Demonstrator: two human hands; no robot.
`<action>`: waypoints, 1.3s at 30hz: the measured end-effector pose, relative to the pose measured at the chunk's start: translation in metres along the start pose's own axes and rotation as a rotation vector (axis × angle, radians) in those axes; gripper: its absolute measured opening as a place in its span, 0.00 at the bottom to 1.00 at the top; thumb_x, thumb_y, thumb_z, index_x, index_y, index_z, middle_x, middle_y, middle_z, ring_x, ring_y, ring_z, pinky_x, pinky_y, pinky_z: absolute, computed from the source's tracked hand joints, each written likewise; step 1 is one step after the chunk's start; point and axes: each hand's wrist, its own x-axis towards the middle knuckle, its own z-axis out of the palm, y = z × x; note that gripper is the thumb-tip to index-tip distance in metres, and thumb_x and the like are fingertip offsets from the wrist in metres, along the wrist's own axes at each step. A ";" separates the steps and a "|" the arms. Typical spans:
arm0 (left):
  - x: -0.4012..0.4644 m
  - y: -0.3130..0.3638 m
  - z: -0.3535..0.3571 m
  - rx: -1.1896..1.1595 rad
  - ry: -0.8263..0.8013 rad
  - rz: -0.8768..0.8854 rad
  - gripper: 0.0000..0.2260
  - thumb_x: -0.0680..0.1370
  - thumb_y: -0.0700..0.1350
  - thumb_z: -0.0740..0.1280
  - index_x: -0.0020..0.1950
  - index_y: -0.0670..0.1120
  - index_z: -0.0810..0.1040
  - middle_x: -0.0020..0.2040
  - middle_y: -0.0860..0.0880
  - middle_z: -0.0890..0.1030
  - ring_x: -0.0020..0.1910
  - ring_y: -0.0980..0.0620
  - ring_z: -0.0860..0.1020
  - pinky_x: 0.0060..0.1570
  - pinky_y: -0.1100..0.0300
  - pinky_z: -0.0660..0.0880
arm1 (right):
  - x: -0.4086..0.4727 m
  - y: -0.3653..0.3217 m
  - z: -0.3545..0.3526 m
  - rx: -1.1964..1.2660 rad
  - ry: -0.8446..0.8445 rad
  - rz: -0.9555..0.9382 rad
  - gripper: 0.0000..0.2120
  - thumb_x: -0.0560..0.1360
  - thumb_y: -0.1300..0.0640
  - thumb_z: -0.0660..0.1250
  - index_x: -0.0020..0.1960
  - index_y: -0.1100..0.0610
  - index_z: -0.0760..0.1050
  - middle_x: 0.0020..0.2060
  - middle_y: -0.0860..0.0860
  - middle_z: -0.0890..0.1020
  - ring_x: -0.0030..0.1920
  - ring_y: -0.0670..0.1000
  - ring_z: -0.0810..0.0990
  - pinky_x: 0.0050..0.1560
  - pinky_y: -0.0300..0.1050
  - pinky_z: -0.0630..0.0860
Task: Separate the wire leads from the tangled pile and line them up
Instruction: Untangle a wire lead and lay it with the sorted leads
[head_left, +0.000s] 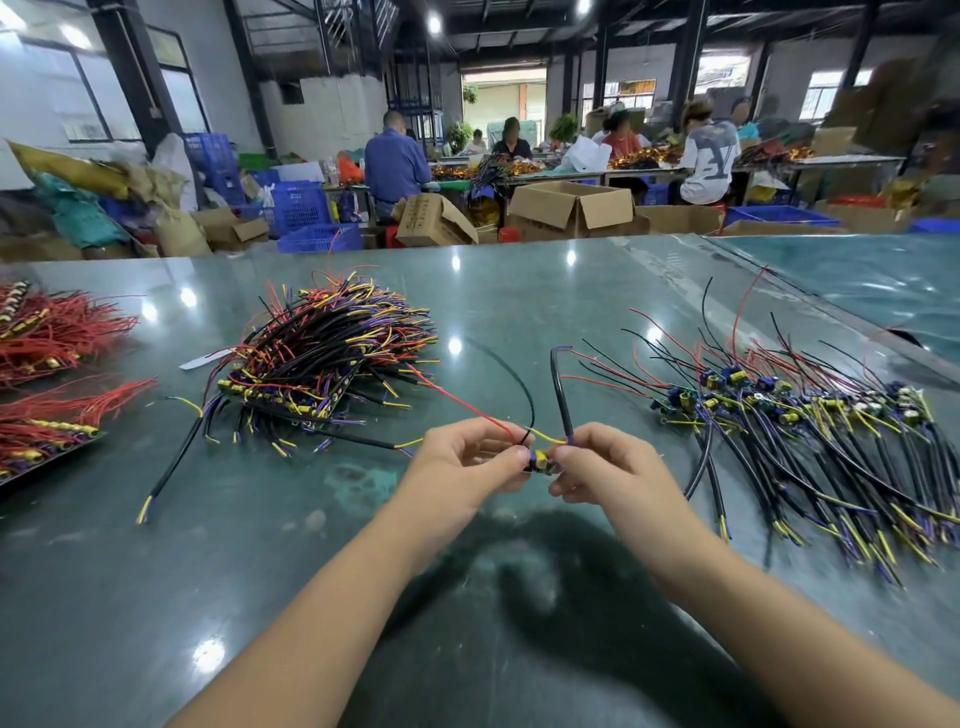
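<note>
Yellow and blue parts sit on the small circuit board (540, 461) that the person holds between both hands, a little above the green table top (519, 301), near its middle. The left hand (470, 465) pinches the left end of the board with thumb and curled fingers. The right hand (605, 462) pinches the right end in the same way. From the board a thin red wire (457, 397) runs up and to the left, a thin black wire (519, 379) makes an arch above it, and a thick black cable (561, 392) stands up, tilted, with a bent end at the top.

To the left, farther back on the table, lies the tangled pile (322, 358) of boards with black, red, yellow and purple leads. To the right lies the row of separated leads (800, 436), spread side by side, their thick cables pointing toward the near edge of the table. One loose black cable (174, 462) lies alone on the near left. At the far left edge are bundles of red wires (57, 332).

Behind the table stand cardboard boxes (571, 208) and blue crates (298, 208), and several people (395, 161) sit at long tables.
</note>
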 end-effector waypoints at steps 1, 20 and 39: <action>0.000 0.001 0.000 -0.014 -0.002 -0.007 0.07 0.75 0.31 0.67 0.43 0.43 0.80 0.37 0.50 0.83 0.36 0.57 0.80 0.39 0.65 0.78 | 0.000 -0.001 0.000 0.028 -0.005 0.000 0.08 0.73 0.55 0.68 0.37 0.57 0.77 0.30 0.48 0.79 0.34 0.48 0.80 0.39 0.39 0.76; 0.003 0.011 -0.004 -0.367 0.048 -0.149 0.12 0.78 0.40 0.60 0.40 0.39 0.79 0.40 0.39 0.82 0.35 0.49 0.82 0.38 0.58 0.80 | -0.005 -0.008 0.001 0.001 -0.090 0.039 0.08 0.72 0.65 0.70 0.47 0.58 0.73 0.39 0.48 0.81 0.40 0.51 0.84 0.48 0.50 0.78; 0.000 0.006 -0.006 -0.060 0.022 -0.037 0.06 0.73 0.32 0.70 0.45 0.42 0.80 0.41 0.45 0.85 0.41 0.50 0.83 0.42 0.59 0.80 | 0.002 -0.003 -0.004 0.205 0.045 0.016 0.03 0.73 0.65 0.69 0.43 0.58 0.78 0.31 0.49 0.82 0.33 0.45 0.79 0.39 0.35 0.76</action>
